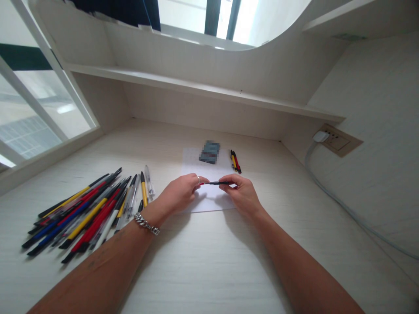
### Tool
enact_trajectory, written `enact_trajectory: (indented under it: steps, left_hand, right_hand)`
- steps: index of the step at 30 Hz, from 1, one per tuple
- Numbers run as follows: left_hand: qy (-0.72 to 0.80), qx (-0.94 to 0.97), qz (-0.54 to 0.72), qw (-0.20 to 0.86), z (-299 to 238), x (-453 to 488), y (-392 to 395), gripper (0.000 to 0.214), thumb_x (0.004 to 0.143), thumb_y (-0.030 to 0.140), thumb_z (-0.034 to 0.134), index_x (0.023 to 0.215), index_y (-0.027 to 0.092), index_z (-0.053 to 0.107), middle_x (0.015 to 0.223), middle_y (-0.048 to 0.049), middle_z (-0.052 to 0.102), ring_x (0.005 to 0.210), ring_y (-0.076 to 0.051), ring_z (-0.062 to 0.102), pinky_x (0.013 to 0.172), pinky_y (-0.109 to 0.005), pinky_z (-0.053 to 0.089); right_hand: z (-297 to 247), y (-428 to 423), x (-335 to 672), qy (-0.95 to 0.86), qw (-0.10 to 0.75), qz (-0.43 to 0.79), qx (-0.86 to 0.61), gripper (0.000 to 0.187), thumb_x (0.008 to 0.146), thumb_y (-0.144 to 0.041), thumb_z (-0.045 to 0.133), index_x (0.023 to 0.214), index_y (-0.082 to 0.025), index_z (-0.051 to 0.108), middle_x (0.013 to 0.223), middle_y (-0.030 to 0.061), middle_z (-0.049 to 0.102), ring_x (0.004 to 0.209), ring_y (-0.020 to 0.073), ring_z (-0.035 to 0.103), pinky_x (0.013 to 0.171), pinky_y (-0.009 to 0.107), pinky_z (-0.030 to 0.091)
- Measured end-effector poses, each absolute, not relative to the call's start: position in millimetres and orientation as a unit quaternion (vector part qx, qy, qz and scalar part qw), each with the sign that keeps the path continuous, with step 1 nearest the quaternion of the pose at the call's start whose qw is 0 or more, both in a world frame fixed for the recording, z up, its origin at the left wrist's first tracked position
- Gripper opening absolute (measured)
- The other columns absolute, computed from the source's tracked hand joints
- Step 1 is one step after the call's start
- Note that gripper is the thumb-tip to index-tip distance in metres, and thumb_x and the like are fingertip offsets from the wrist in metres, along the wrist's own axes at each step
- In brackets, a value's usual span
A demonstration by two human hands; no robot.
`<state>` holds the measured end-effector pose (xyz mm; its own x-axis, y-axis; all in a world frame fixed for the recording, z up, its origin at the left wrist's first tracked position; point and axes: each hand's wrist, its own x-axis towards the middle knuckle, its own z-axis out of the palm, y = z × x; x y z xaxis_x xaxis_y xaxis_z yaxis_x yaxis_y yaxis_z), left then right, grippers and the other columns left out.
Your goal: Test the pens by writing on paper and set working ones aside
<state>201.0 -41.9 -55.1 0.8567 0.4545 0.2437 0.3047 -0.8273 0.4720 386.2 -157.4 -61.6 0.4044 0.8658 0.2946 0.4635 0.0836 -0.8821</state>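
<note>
While hovering over a paper sheet point(196, 163), the left hand point(180, 192) and right hand point(240, 194) pinch one red-tipped black pen point(214, 183) between their closed fingers. Loose pens point(81, 213) lie heaped on the worktop point(209, 270) to the left.

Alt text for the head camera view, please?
The left hand and right hand hold a black pen with a red end over a white paper sheet on a pale desk. A heap of black, red, yellow and blue pens lies to the left.

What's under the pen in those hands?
White paper lies under the pen. The paper beneath the left hand and right hand is covered, so I can't see it.
</note>
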Motion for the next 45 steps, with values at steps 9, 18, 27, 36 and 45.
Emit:
enact_trajectory:
  steps: [9, 18, 27, 36, 45]
  left_hand:
    - [0.233, 0.934, 0.172, 0.211, -51.7, 198.0, -39.1, 0.033, 0.087, 0.012, 0.044, 0.11, 0.021, 0.066, 0.107, -0.0087, 0.069, 0.096, -0.021, 0.063, 0.083, -0.031, 0.048]
    - [0.279, 0.921, 0.17, 0.214, -53.7, 192.4, -28.7, 0.031, 0.085, 0.014, 0.046, 0.108, 0.022, 0.064, 0.102, -0.0085, 0.07, 0.093, -0.021, 0.064, 0.078, -0.029, 0.046]
    - [0.29, 0.914, 0.164, 0.23, -55.4, 191.3, -25.9, 0.032, 0.079, 0.014, 0.053, 0.107, 0.023, 0.065, 0.099, -0.0077, 0.071, 0.088, -0.021, 0.064, 0.074, -0.028, 0.046]
    - [0.298, 0.914, 0.153, 0.228, -52.9, 192.0, -27.1, 0.03, 0.083, 0.017, 0.051, 0.11, 0.024, 0.065, 0.103, -0.0073, 0.071, 0.092, -0.021, 0.064, 0.078, -0.029, 0.047]
    - [0.286, 0.919, 0.164, 0.217, -54.7, 193.1, -27.9, 0.028, 0.087, 0.02, 0.047, 0.109, 0.023, 0.065, 0.101, -0.0077, 0.071, 0.09, -0.021, 0.064, 0.078, -0.03, 0.047]
  right_hand:
    - [-67.5, -156.9, 401.0, -0.501, 0.532, 0.184, -0.658, 0.018, 0.071, -0.027, 0.07, 0.088, -0.02, 0.074, 0.092, 0.0058, 0.073, 0.086, 0.0208, 0.066, 0.079, 0.034, 0.053]
    - [-66.5, -154.1, 410.7, -0.503, 0.474, 0.118, -0.713, 0.019, 0.078, -0.027, 0.065, 0.093, -0.019, 0.074, 0.093, 0.0067, 0.074, 0.085, 0.0218, 0.066, 0.083, 0.038, 0.049]
    - [-69.8, -109.2, 403.0, -0.547, 0.357, 0.047, -0.755, 0.017, 0.084, -0.025, 0.061, 0.094, -0.023, 0.075, 0.096, 0.0062, 0.072, 0.087, 0.02, 0.063, 0.082, 0.033, 0.046]
    - [-76.8, -98.0, 398.7, -0.529, 0.269, 0.01, -0.805, 0.021, 0.086, -0.028, 0.061, 0.1, -0.03, 0.076, 0.107, 0.0057, 0.068, 0.1, 0.0216, 0.059, 0.086, 0.031, 0.043]
    - [-54.9, -115.3, 385.7, -0.615, 0.377, 0.073, -0.689, 0.015, 0.085, -0.023, 0.064, 0.097, -0.023, 0.072, 0.092, 0.0035, 0.071, 0.08, 0.0156, 0.062, 0.075, 0.027, 0.046]
